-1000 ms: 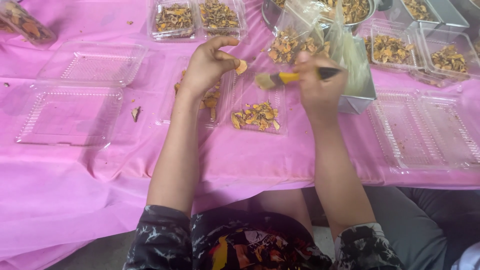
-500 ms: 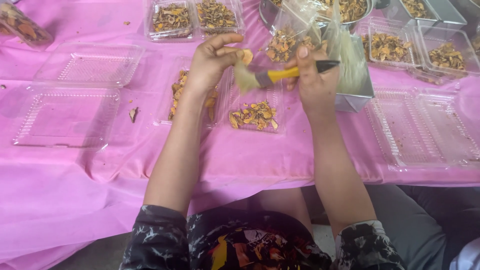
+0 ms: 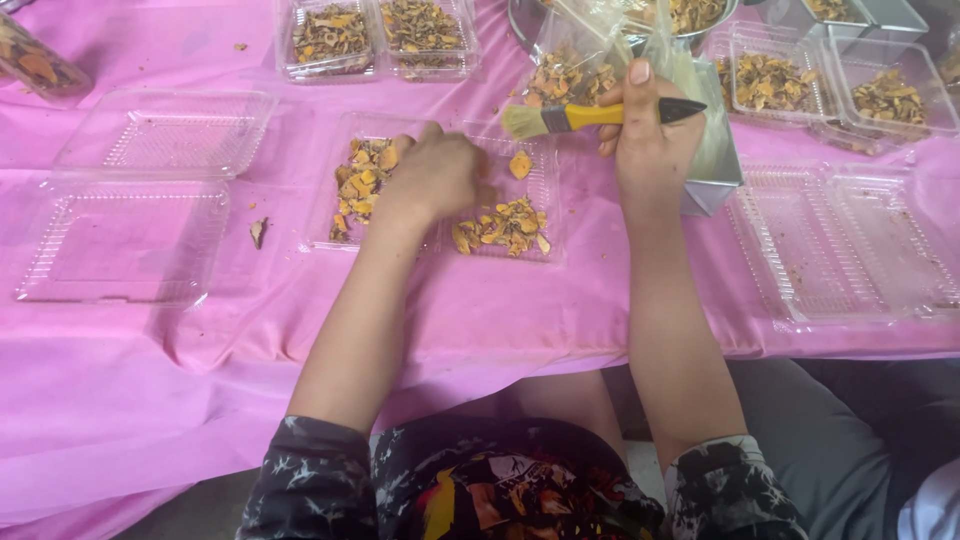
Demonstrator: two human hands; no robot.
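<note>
My right hand [image 3: 650, 135] grips a small paintbrush [image 3: 590, 117] with a yellow and black handle, bristles pointing left, held above the table. My left hand [image 3: 430, 178] rests low over an open clear plastic clamshell box [image 3: 545, 255] that holds dried orange and yellow slices in both halves. One orange slice [image 3: 520, 164] lies just right of the left fingers. I cannot tell whether the left fingers hold a piece.
A pink cloth [image 3: 150, 370] covers the table. Empty clear clamshell boxes lie at the left [image 3: 130, 210] and right [image 3: 860, 250]. Filled boxes [image 3: 370, 35] line the far edge. A plastic bag of slices [image 3: 580, 70] and a metal container [image 3: 715, 175] stand behind my right hand.
My left hand has dropped from the brush down onto the clamshell box, and an orange slice now lies in the box. The right hand keeps the brush raised.
</note>
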